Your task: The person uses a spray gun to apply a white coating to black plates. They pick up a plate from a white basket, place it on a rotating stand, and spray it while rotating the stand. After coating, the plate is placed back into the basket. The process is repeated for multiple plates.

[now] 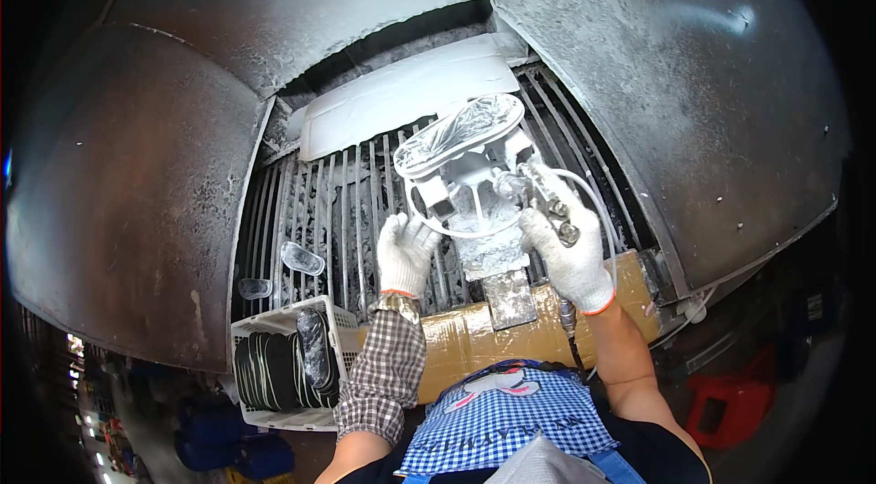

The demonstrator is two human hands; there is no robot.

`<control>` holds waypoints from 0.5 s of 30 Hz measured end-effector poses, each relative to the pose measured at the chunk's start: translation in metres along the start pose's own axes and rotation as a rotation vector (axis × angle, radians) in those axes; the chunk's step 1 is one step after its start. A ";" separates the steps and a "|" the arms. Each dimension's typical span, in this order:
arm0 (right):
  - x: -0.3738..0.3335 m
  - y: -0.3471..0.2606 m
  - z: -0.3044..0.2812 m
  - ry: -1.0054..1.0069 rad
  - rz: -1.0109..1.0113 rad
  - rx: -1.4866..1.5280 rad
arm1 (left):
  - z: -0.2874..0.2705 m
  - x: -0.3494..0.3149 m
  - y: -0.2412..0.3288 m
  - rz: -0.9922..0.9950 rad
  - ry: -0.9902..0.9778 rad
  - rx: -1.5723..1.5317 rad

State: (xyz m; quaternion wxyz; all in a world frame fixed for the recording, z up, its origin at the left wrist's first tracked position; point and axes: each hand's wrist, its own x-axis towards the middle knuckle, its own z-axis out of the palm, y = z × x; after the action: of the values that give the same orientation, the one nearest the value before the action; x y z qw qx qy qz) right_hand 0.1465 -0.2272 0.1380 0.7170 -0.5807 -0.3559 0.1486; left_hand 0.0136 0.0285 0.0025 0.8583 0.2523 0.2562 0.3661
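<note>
My right hand [568,251], in a white knit glove, is closed around a metal spray gun [547,197]. The gun's front points toward a white stand. On that stand sits a long oval piece [461,133] with a white rim and clear wrinkled film over its top. Beneath it, a white ring [474,233] curves around the stand's powdery base [493,247]. My left hand [407,251], also gloved, is at the ring's left edge with fingers partly extended; whether the fingertips touch the ring I cannot tell. Two small clear film-like pieces [302,259] lie on the grate to its left.
Dusty metal panels [146,201] enclose the slatted grate [338,210]. A white board [411,92] lies at the back. A white crate [342,324] holding several dark oval pieces stands at lower left. Tape-covered cardboard [447,338] lines the front edge; a hose [568,320] hangs near my right arm.
</note>
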 end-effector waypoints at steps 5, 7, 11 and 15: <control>-0.007 -0.003 0.003 -0.096 0.093 0.219 | 0.009 -0.021 -0.008 -0.088 -0.071 -0.064; -0.010 -0.002 -0.002 -0.111 0.131 0.330 | 0.008 -0.021 -0.006 -0.080 -0.082 -0.060; -0.017 0.001 -0.014 -0.084 0.081 0.248 | 0.010 -0.018 -0.003 -0.051 -0.074 -0.034; -0.037 0.015 -0.029 0.003 0.069 0.203 | 0.015 -0.023 -0.005 0.010 -0.009 -0.006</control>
State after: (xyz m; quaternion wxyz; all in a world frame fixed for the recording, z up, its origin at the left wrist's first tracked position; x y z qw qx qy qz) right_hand 0.1432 -0.2666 0.1097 0.7670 -0.5172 -0.3179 0.2077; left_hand 0.0117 0.0050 0.0166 0.8584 0.2527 0.2497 0.3701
